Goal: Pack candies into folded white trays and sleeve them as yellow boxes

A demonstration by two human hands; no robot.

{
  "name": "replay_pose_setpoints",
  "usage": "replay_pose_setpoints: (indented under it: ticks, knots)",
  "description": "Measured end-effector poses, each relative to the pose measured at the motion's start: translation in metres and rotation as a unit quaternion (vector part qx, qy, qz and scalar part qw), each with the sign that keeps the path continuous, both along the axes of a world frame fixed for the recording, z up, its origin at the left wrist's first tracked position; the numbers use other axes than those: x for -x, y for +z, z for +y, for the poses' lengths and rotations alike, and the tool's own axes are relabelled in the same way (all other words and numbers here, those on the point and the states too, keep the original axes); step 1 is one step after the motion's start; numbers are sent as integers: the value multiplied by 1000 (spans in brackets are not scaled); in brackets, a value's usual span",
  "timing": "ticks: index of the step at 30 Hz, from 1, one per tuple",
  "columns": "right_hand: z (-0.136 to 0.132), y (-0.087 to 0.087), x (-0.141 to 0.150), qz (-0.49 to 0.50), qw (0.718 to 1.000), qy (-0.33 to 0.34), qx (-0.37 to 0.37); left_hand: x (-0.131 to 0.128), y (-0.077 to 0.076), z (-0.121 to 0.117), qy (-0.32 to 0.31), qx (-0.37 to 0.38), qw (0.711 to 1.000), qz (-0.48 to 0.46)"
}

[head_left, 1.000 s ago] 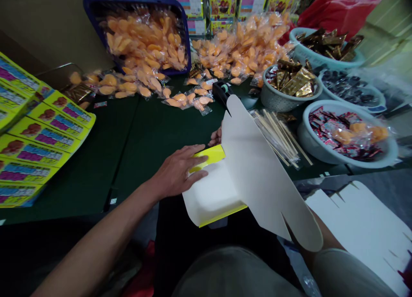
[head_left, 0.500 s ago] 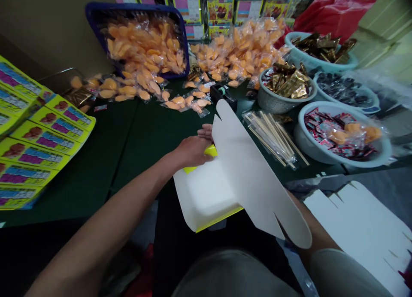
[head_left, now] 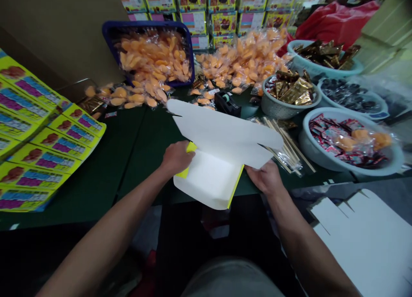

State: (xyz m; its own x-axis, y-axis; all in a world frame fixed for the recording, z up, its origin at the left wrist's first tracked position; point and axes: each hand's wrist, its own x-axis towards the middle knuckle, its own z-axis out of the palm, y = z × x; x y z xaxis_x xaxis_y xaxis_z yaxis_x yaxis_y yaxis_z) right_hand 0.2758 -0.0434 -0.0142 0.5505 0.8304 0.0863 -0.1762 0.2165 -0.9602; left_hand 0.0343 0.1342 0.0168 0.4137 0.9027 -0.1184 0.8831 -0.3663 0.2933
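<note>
A partly folded cardboard box (head_left: 212,174), white inside with yellow outer edges, lies in front of me at the table's near edge. Its large white lid flap (head_left: 222,127) stands raised at the back. My left hand (head_left: 178,158) grips the box's left side wall, thumb inside against the yellow edge. At the right rear corner my right hand (head_left: 265,175) has its fingers closed on the box, partly hidden beneath the lid flap. Behind the lid sits a black tape dispenser (head_left: 227,103).
Printed yellow boxes (head_left: 61,146) stand at left. A blue basket (head_left: 189,52) spills orange packets (head_left: 154,56). Bowls hold gold packets (head_left: 298,89), dark items (head_left: 349,95) and red sachets (head_left: 341,138). Wooden sticks (head_left: 289,144) lie nearby; flat white cardboard (head_left: 370,241) is at lower right.
The box has turned, its lid flap swinging from the right side to the back. My right hand, previously mostly hidden behind the flap, now shows at the box's right. The view has shifted slightly.
</note>
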Motion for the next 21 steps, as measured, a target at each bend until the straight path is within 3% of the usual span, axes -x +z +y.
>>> replay_pose_setpoints:
  ticks: [3, 5, 10, 15, 21]
  knots:
    - [-18, -5, 5, 73, 994, 82, -9, -1, -4, 1, 16, 3, 1000, -5]
    - [-19, -8, 18, 89, 995, 40, 6, -4, -4, -1, 14, 1, 1000, -4]
    - [12, -15, 51, 65, 987, -146, 24, -5, 4, -9, 3, -3, 1000, -1]
    - [21, -17, 53, 17, 985, -172, 27, -3, 12, -13, 3, -4, 1000, -14]
    - [16, -16, 52, 2, 987, -160, 24, -3, 19, 5, -9, 17, 1000, -10]
